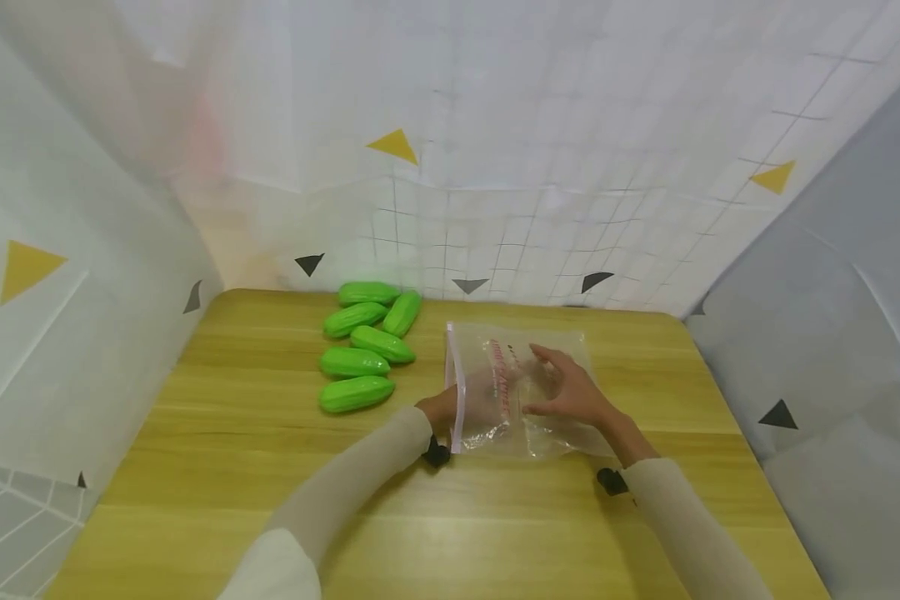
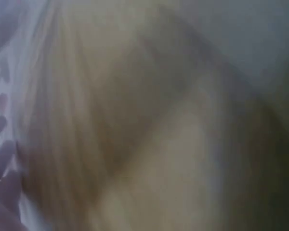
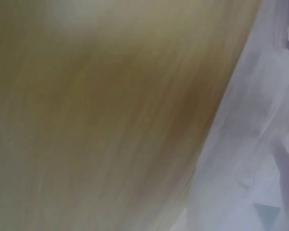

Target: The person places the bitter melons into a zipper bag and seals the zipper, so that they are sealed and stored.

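A clear zip bag [image 1: 487, 433] with a pinkish zip edge and red print lies on the wooden table. My left hand [image 1: 487, 385] is inside it, reaching in through the zip end at the left; its fingers show only dimly through the plastic. Over the bag's right part is my right hand [image 1: 573, 392], thumb and fingers spread apart with nothing between them. Whether it touches the plastic, I cannot tell. Left of the bag lie several glossy green, ridged, cucumber-like vegetables [image 1: 354, 362]. Both wrist views are blurred, with parts of fingers [image 2: 5, 159] at the left wrist view's edge.
The wooden table [image 1: 217, 467] fills the lower middle. White patterned sheets [image 1: 495, 242] hang behind it and at both sides. Dark wrist devices [image 1: 437, 452] sit under both wrists, low over the tabletop.
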Demonstrator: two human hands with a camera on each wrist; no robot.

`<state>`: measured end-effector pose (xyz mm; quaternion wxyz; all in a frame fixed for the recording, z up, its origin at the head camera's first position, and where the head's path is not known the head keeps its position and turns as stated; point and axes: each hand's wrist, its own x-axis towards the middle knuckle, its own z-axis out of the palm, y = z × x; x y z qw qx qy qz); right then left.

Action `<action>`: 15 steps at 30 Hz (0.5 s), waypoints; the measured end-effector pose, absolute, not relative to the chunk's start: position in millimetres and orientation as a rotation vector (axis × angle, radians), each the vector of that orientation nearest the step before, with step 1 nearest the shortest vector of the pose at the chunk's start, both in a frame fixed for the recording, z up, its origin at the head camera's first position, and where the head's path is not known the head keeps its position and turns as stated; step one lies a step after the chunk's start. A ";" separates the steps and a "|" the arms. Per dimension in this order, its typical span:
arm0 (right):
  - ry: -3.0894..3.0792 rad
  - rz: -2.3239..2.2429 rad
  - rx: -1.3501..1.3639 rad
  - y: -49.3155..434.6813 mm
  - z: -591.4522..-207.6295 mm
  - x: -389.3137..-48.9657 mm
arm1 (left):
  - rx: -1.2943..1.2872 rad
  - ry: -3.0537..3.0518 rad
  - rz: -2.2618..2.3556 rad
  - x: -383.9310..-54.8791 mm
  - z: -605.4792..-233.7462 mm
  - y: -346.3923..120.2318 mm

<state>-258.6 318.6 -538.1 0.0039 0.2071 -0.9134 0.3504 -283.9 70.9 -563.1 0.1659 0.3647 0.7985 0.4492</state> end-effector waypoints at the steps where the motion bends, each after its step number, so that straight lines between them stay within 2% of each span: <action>1: -2.874 1.086 0.648 319.1 -537.9 -258.3 | 1.069 2.319 1.227 -284.0 -563.6 72.2; 5: -2.845 1.144 0.692 318.1 -535.2 -258.4 | 1.158 2.325 1.245 -285.2 -558.6 76.9; 9: -2.779 1.277 0.714 315.9 -523.8 -255.4 | 1.188 2.108 1.482 -286.7 -552.9 84.9; 15: -2.790 1.343 0.629 322.0 -512.5 -249.5 | 1.032 1.589 1.738 -286.9 -547.5 91.6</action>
